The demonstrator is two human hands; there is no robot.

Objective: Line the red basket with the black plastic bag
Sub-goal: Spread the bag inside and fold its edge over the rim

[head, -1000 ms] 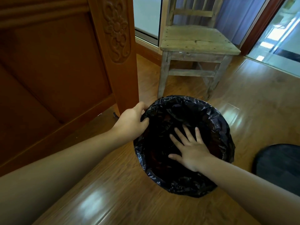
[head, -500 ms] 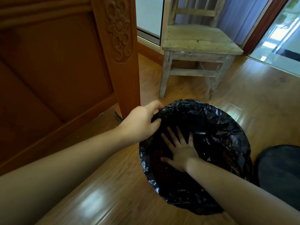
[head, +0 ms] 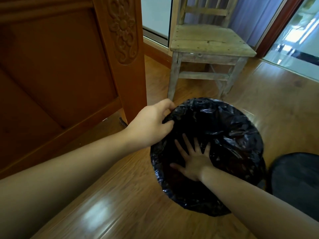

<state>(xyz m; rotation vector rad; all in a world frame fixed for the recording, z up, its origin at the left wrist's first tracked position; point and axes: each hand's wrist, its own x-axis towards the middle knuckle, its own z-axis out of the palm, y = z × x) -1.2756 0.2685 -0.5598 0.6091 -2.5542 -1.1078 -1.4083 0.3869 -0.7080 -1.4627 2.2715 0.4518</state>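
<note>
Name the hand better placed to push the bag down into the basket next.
Right. The right hand is already inside the black bag, fingers spread flat against the plastic. The left hand grips the bag at the rim, probably steadying it.

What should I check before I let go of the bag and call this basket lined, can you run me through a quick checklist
1. Black bag folded over the rim all round: ok on the far and left sides; the near right edge is hidden by the forearm, cannot tell.
2. Left hand gripping the bag at the far-left rim: ok.
3. Right hand spread flat inside, pressing the plastic down: ok.
4. Bag reaches the bottom of the basket: cannot tell, too dark inside.
5. Red basket itself visible anywhere: not ok, plastic covers it.
6. Room around it: wooden chair stands apart behind, ok.
</note>
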